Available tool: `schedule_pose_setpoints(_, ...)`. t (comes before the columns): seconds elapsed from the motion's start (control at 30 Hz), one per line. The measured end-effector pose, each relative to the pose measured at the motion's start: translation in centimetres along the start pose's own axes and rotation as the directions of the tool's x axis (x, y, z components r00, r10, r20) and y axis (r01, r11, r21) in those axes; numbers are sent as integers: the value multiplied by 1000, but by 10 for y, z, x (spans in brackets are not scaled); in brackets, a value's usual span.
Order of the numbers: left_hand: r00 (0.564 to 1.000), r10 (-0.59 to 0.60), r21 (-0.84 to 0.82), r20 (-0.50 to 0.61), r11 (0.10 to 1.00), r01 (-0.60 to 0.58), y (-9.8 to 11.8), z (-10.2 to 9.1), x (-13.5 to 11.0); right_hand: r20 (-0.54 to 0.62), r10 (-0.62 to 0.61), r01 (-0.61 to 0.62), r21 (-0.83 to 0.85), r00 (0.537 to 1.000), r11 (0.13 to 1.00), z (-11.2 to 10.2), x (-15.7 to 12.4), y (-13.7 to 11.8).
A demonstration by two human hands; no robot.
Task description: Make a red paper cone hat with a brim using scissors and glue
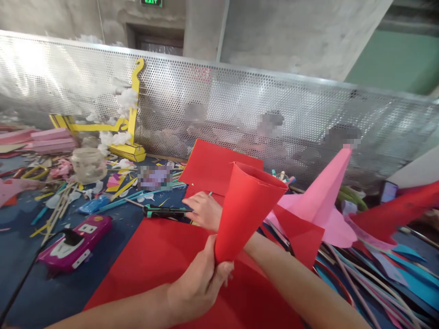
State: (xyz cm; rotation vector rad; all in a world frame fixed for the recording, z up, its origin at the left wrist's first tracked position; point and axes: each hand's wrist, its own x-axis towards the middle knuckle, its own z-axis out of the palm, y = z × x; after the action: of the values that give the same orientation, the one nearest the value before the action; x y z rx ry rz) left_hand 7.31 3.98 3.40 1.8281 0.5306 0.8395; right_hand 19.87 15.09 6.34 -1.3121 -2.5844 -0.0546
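Note:
My left hand (200, 278) grips the narrow lower end of a red paper cone (250, 205). The cone's wide, open end tilts up and to the right. Behind it, my right hand (204, 210) reaches leftward with fingers stretched out, partly hidden by the cone. Those fingertips are by the end of a black and green utility knife (164, 211); whether they touch it I cannot tell. Beneath both hands lies a large red sheet (147, 265), and another red sheet (219, 167) leans at the back.
A purple power strip (75, 244) with a black cord sits left. Behind it are a glass jar (89, 165), paper scraps and a yellow cut-out frame (135, 109). A pink paper cone hat (324, 201) and coloured strips (377, 278) fill the right. A perforated metal panel (164, 105) borders the back.

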Motion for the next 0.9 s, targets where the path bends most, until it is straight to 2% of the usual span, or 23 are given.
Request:
schedule_pose_setpoints(0.1,999,14,-20,-36,1000,-15,1,0,-1,52,-100,103,-54,994,993,10,23,-23)
schedule_pose_setpoints(0.17,997,39,-51,-62,998,-42,1,1,-1,58,-144,149,-75,988,986,9,34,-27)
schedule_pose_setpoints(0.37,997,64,-82,-47,994,-68,2,-1,2,-30,-222,219,-78,975,973,8,70,-10)
schedule_pose_setpoints(0.57,995,97,-77,-36,992,-100,-5,0,6,-25,-301,301,-20,953,953,40,101,4)
schedule_pose_setpoints(0.73,994,104,-97,-38,989,-107,-12,-3,8,-59,-258,259,14,964,966,47,95,7)
schedule_pose_setpoints(0.9,995,11,-199,-96,980,-31,-16,-1,12,-97,-129,131,19,987,991,33,51,7)
